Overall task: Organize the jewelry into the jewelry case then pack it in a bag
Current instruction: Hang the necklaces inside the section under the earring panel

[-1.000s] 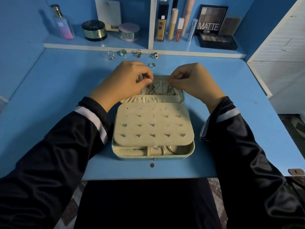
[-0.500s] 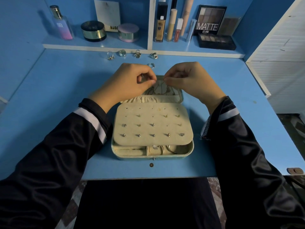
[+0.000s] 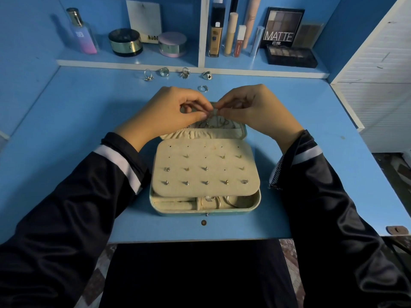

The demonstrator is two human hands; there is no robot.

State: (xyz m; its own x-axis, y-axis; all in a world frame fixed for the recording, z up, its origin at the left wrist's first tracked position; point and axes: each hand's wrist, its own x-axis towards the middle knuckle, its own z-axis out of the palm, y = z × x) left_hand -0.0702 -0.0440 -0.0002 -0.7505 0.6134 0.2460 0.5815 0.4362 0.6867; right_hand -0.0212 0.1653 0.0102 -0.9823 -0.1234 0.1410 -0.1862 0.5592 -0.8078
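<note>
A person's left hand and right hand meet fingertip to fingertip over the far half of an open jewelry case. Each pinches, between thumb and forefinger, one end of a fine piece too small to identify, most likely a chain or its clasp; the other fingers are curled in. Just below the hands, thin chains lie gathered in the lid above its ruched pocket. The step in hand appears to be fitting a necklace into the lid, and the next move calls for a light, steady pinch to hook or lay the piece without snagging its neighbours. The case sits at the middle of the blue desk, opened out so that its long axis runs away from the person: lid at the far end, base at the near end, front latch pointing toward the person. A cream earring panel studded with small earrings covers most of the base, with hoops showing in the compartments at its near edge. Beyond the hands, five rings lie loose on the desk near the cosmetics shelf, not yet packed. No bag is in view.
</note>
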